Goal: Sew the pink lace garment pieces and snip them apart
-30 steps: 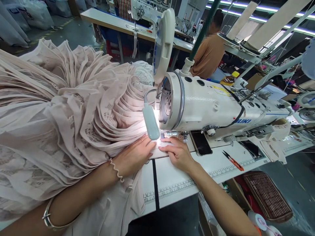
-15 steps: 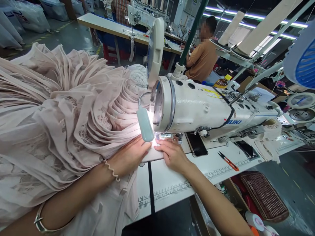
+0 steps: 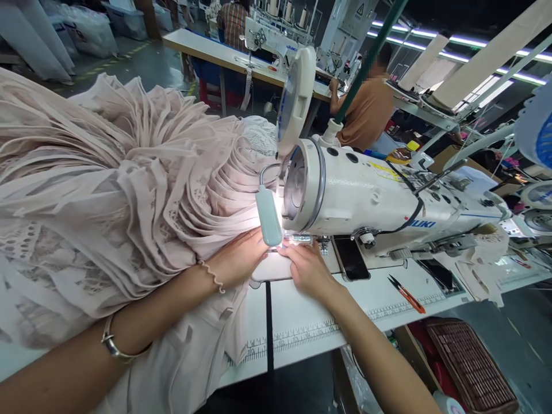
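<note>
Rightward slides the whole scene as my view swings: pale ruffled fabric (image 3: pixel 164 172) heaped left of the sewing machine (image 3: pixel 357 195), left hand (image 3: pixel 242 257) palm-down along its edge, lamp (image 3: pixel 269 218), right hand (image 3: pixel 312 269) angled in, fingers bent. I can't tell either grip; feeding cloth, I'd judge, calling for steady guidance.

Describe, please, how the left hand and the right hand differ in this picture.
The left hand has a wavy band at its wrist; the right hand has a bare wrist. The left hand lies beside the fabric pile; the right hand is nearer the phone. Both are back side up, close to the lamp.
</note>
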`<state>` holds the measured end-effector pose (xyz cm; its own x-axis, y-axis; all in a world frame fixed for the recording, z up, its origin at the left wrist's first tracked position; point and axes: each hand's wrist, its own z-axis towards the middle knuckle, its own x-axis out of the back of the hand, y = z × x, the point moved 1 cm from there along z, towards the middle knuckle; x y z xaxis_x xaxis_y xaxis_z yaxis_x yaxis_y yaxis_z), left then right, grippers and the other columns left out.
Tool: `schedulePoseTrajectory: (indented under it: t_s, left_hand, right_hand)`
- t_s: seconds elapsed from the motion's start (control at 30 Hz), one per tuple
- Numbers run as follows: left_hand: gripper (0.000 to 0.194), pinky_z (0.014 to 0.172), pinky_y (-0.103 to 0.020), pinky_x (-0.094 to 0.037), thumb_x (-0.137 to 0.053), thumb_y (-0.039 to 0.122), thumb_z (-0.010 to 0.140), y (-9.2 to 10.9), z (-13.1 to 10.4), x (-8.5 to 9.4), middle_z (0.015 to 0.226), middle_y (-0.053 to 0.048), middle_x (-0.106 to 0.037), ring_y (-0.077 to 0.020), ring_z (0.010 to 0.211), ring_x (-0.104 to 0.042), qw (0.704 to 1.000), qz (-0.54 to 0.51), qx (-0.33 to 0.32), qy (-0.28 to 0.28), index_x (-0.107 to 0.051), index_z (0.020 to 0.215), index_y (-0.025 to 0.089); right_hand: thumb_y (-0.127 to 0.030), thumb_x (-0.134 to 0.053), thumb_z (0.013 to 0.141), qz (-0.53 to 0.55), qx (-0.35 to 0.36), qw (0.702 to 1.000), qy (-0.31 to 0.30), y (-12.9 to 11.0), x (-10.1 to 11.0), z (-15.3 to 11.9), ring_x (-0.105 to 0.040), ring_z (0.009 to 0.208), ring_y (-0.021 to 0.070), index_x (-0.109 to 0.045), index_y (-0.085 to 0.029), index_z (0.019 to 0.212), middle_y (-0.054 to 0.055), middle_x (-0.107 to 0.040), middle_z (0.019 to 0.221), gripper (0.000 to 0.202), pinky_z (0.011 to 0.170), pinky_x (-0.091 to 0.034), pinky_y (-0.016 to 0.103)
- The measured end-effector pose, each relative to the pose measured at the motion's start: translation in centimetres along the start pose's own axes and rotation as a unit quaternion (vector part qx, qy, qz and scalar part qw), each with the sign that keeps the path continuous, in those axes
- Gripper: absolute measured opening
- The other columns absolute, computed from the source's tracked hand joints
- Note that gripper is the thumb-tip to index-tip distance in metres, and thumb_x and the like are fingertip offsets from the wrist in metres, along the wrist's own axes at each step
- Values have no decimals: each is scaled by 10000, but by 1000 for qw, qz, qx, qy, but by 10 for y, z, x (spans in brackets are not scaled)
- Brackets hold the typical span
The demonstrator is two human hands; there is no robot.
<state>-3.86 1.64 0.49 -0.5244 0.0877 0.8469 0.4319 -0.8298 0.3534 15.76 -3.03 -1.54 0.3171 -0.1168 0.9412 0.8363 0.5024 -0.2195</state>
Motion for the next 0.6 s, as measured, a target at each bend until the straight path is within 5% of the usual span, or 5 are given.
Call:
schedulePoseTrajectory:
  t_s: [0.27, 0.43, 0.6]
  left_hand:
    - [218, 896, -353, -509, -401, 142, 934, -1, 6, 7, 1083, -89, -636, -200, 1022, -593, 1000, -8, 19, 11, -573, 1064, 171]
    - [250, 968, -373, -480, -414, 136, 927, -8, 7, 4, 1190, -93, -626, -204, 1091, -588, 998, 1, 58, -22, -584, 1106, 181]
    - [246, 922, -351, -478, -471, 163, 909, -9, 8, 4, 1165, -69, -640, -203, 1039, -598, 998, 31, 57, -8, -587, 1123, 196]
  right_hand:
    - [-5, -335, 827, -55, 11, 997, -45, 3, -4, 3, -573, 1095, 254, -522, -174, 1307, 100, -602, 1294, 543, 941, -449, 401]
    - [-11, -317, 848, -76, -22, 994, -81, -1, 2, 7, -594, 949, 265, -559, -150, 1217, 118, -664, 1108, 463, 814, -453, 385]
    - [-10, -347, 808, -59, -38, 996, -61, 0, 0, 9, -587, 939, 267, -543, -168, 1232, 107, -676, 1022, 493, 796, -429, 370]
